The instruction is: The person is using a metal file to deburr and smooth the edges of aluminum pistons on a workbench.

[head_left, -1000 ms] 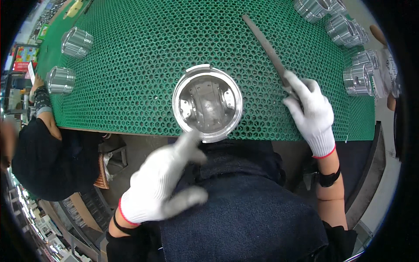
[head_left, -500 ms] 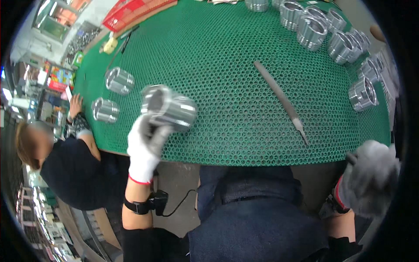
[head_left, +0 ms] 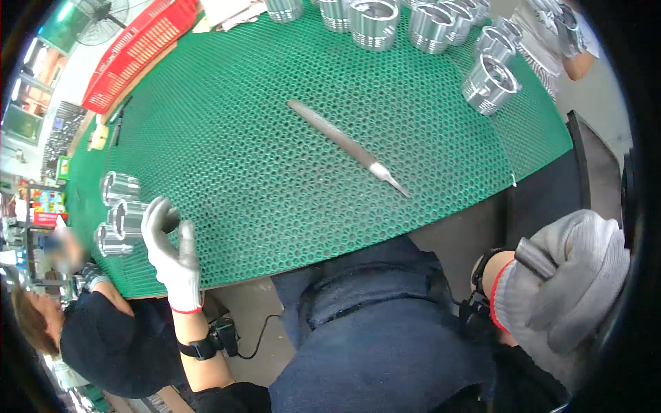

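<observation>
Cylinders (head_left: 129,218) crowding a gloved left hand (head_left: 172,248) as a file (head_left: 341,138) is lying loose

We are seeing three bright metal pieces bunching on the outer side of the left hand, the nearest sitting right by its fingertips; whether they are touching, we are not able to tell. That hand is showing us no grip: its fingers are curving gently, its thumb standing apart. Away beyond the mat's edge, the gloved right hand (head_left: 575,275) is folding around a short grey rod (head_left: 536,258), one end poking out beside the cuff. Ahead of both hands and between them, the file is resting on the green mat (head_left: 241,172), its narrow tang angling toward the right hand's side. Farther ahead of the right hand, more metal cylinders (head_left: 489,86) are standing in a cluster.

In our judgement, a careless sweep of the left fingers could be knocking one piece into its neighbours and marking the polished walls. A loosening right grip could be dropping the rod, since no mat is lying beneath it. The bare tang could be jabbing a glove reaching across, and the cable (head_left: 260,339) trailing from the left wrist could be snagging.
</observation>
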`<state>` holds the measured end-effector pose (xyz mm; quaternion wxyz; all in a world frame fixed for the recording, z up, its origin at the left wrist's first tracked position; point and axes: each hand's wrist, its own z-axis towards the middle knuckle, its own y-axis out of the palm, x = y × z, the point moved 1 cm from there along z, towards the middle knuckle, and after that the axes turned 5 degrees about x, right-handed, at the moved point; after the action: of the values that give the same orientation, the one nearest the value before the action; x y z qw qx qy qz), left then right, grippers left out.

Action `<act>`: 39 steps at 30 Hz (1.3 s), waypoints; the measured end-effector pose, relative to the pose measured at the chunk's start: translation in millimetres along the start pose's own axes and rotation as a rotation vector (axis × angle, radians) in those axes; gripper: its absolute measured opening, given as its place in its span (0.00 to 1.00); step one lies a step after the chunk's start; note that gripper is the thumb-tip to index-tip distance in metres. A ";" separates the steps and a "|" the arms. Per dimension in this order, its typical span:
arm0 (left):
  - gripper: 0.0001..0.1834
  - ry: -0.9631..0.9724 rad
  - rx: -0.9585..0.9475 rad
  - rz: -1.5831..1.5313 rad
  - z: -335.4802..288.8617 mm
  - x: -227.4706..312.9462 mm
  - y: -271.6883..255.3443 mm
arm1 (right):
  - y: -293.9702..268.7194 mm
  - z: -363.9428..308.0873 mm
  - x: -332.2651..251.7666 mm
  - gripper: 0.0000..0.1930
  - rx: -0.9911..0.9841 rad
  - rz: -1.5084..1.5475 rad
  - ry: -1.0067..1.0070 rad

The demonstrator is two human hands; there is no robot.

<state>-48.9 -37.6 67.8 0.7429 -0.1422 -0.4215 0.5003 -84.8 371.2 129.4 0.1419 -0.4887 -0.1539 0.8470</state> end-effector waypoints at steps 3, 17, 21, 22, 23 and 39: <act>0.23 0.049 -0.084 -0.101 -16.4 24.9 20.1 | -7.2 2.1 -7.7 0.18 0.006 0.015 0.027; 0.14 -0.091 -0.111 -0.081 -49.7 14.5 34.0 | -209.0 162.4 203.2 0.27 -0.185 -0.745 0.181; 0.15 -0.095 -0.122 -0.100 -53.4 10.1 35.1 | -197.5 181.9 216.7 0.31 -0.263 -0.672 0.481; 0.15 -0.110 -0.113 -0.090 -54.6 9.3 35.1 | -194.3 182.7 211.2 0.32 -0.246 -0.650 0.510; 0.14 -0.093 -0.110 -0.103 -54.8 8.8 35.3 | -193.7 181.2 204.0 0.33 -0.246 -0.604 0.520; 0.15 -0.006 -0.037 0.081 -45.7 35.8 35.3 | -115.9 130.9 79.3 0.19 -0.372 -1.059 0.105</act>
<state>-30.6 19.1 35.2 0.7181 -0.1712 -0.4268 0.5224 -226.7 491.9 175.7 0.4666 -0.4031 -0.5176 0.5932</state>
